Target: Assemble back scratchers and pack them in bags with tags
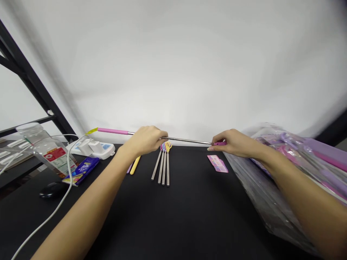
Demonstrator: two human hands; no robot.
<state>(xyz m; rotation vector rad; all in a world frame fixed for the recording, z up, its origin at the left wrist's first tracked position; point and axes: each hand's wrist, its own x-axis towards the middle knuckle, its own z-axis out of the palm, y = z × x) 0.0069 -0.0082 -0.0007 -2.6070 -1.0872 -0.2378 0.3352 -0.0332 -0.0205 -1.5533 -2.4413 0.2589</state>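
A telescopic back scratcher stretches across the table, drawn out long, with a pink handle (pixel 112 131) at its left end and a thin metal rod (pixel 189 140) in the middle. My left hand (pixel 148 139) is closed around the rod just right of the handle. At the other end, my right hand (pixel 230 142) pinches the pink head (pixel 220 143), whose shape is mostly hidden by the fingers. Below my left hand lie several metal back scratcher shafts (pixel 163 168) with coloured claw heads (pixel 168 145). A yellow handle (pixel 135 165) and a purple one lie beside them, partly covered by my arm.
Pink cards (pixel 218 163) lie on the black table (pixel 184 216). On the right is a clear plastic bag (pixel 292 155) of pink and purple items. To the left are a power strip (pixel 107 150), a jar (pixel 54 151), a blue packet (pixel 85 169), a mouse (pixel 53 190) and a white cable (pixel 58 206).
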